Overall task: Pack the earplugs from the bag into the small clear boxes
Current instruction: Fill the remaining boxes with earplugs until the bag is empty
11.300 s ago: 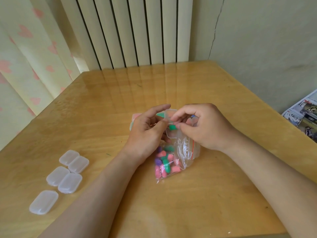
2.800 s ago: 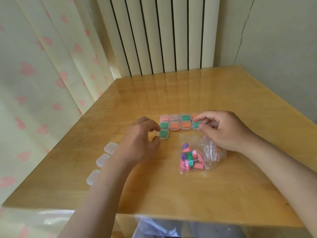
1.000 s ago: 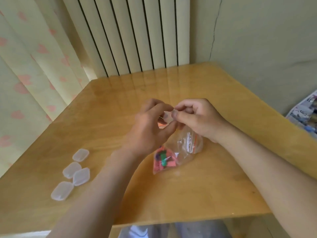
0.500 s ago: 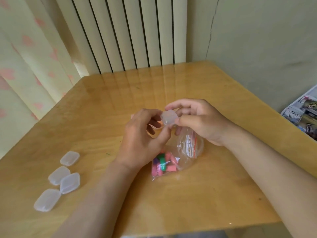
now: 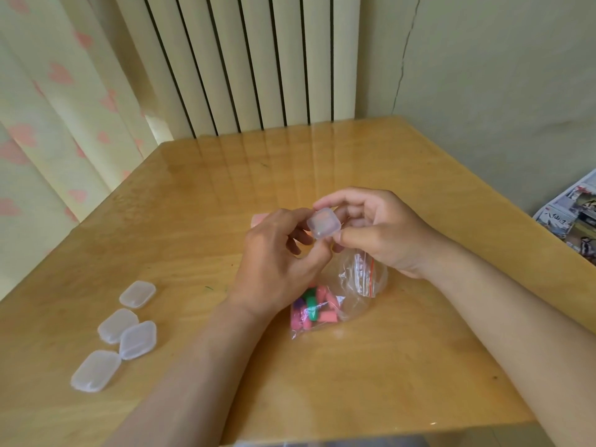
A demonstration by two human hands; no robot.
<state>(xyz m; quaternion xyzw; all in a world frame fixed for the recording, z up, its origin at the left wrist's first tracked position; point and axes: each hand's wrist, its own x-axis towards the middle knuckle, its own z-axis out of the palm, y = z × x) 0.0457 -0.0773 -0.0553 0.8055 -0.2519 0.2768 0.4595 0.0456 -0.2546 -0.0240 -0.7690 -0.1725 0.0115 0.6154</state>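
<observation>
box-opening looks in hand: left hand [image 5: 277, 253] and right hand [image 5: 380, 233] pinch a seemingly shut small clear box [image 5: 323, 224] in curled fingers [image 5: 338, 197] above the bag [image 5: 361, 285] mid-frame; next, fish earplugs [image 5: 311, 306] out.

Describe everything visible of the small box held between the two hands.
The small clear box is a rounded-square case of frosted, see-through plastic with a faint orange-pink tint inside. It looks closed. It is held in the air, tilted, with its broad face toward the camera, just beyond the bag. The left hand pinches its left and lower edges. The right hand pinches it with a finger on top and the thumb at its lower right corner.
</observation>
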